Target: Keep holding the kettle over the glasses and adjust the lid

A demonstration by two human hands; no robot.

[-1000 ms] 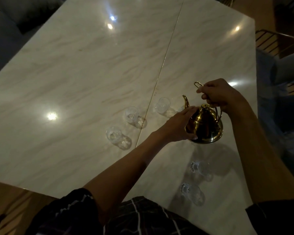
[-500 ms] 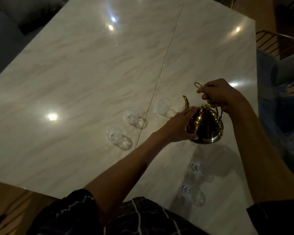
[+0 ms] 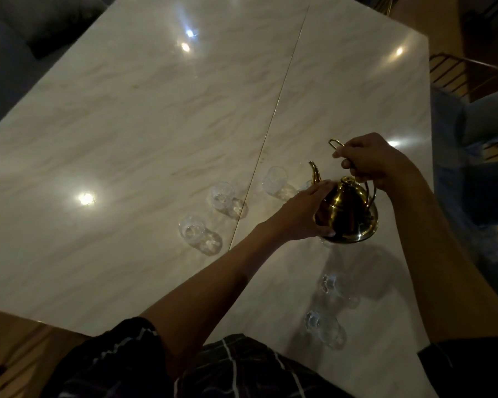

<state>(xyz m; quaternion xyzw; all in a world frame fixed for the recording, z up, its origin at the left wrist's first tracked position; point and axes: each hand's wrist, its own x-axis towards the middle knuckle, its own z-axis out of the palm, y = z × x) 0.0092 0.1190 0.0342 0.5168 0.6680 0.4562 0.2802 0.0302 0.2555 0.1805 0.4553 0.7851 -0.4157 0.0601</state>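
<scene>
While the right hand (image 3: 368, 160) grips the teapot (image 3: 347, 215) handle, the left hand (image 3: 305, 214) lies flat against its side; pouring next likely needs tilting toward the glass (image 3: 275, 179) at ten o'clock.

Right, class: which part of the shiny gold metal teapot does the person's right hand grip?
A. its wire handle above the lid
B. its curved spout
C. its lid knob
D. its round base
A: the right hand curls round the wire handle above the gold metal teapot; the left hand lies against its side.
</scene>
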